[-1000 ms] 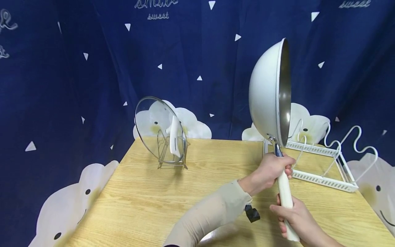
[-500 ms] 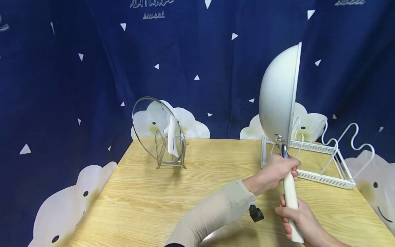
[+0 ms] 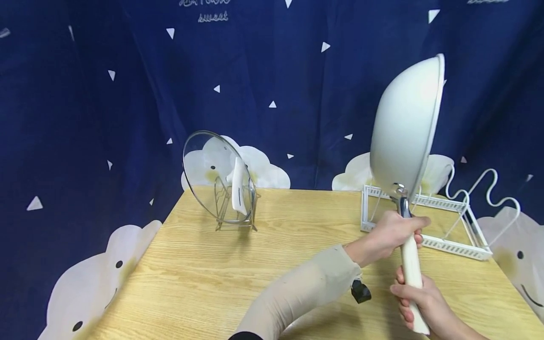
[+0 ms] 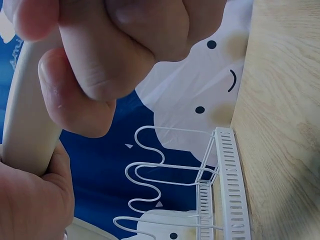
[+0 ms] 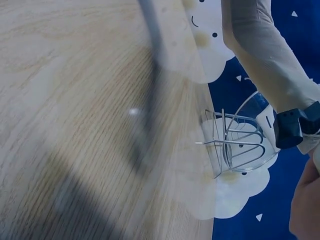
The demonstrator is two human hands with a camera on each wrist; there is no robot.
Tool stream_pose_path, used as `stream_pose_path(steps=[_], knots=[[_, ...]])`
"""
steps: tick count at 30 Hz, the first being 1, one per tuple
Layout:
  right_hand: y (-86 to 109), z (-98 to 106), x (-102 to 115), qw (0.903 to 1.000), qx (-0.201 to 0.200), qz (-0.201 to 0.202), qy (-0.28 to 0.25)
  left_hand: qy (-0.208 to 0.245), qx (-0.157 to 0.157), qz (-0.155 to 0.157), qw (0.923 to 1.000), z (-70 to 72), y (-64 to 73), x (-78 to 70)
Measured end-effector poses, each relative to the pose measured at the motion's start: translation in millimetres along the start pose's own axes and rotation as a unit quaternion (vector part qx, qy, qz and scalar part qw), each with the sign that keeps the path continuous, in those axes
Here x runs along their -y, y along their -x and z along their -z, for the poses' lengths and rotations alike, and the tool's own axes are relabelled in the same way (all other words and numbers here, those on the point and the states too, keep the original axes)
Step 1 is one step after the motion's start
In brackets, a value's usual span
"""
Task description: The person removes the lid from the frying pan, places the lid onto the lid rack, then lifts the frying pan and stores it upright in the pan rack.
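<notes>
A white wok [image 3: 403, 127] is held up above the table's right side, its bowl on top and leaning to the right. Its inside faces away and is hidden. My left hand [image 3: 393, 233] grips the pale handle [image 3: 412, 264] just below its metal neck. Lower down, my right hand [image 3: 425, 300] grips the same handle near its end. Curled fingers [image 4: 95, 55] around the handle fill the upper left of the left wrist view. Behind the wok stands a white wire rack [image 3: 454, 245], partly covered by the bowl and my left hand.
At the back left, a glass lid [image 3: 208, 189] with a white handle [image 3: 239, 186] leans upright in a small metal wire stand [image 3: 235, 224]. Under my left forearm shows a black wrist device [image 3: 361, 291]. A dark blue curtain [image 3: 272, 71] hangs behind the wooden table [image 3: 191, 283].
Both hands have carried the wok to the right. Its bowl has turned and leans further right, so the dark inside seen earlier is out of sight. The lid and both racks stay put.
</notes>
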State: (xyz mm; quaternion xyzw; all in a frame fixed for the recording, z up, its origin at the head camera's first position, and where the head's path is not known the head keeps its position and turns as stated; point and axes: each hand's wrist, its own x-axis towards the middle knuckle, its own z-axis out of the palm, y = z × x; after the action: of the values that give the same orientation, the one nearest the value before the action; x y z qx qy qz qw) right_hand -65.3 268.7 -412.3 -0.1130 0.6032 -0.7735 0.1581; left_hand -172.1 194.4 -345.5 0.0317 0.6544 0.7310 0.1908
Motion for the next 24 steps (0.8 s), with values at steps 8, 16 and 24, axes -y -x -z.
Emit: stream_pose_path(steps=[8, 16, 24], knots=[[0.8, 6, -3, 0.9974, 0.044, 0.034, -0.045, -0.015, 0.006, 0.0, 0.9999, -2.6, 2.3, -2.5], [4.8, 12, -3, 0.9851, 0.128, 0.069, -0.092, -0.03, 0.008, 0.009, 0.9995, -8.8, 3.6, 2.3], [8.7, 19, -6, 0.9689, 0.177, 0.079, -0.154, -0.009, 0.045, 0.015, 0.9989, -15.8, -2.4, 10.5]])
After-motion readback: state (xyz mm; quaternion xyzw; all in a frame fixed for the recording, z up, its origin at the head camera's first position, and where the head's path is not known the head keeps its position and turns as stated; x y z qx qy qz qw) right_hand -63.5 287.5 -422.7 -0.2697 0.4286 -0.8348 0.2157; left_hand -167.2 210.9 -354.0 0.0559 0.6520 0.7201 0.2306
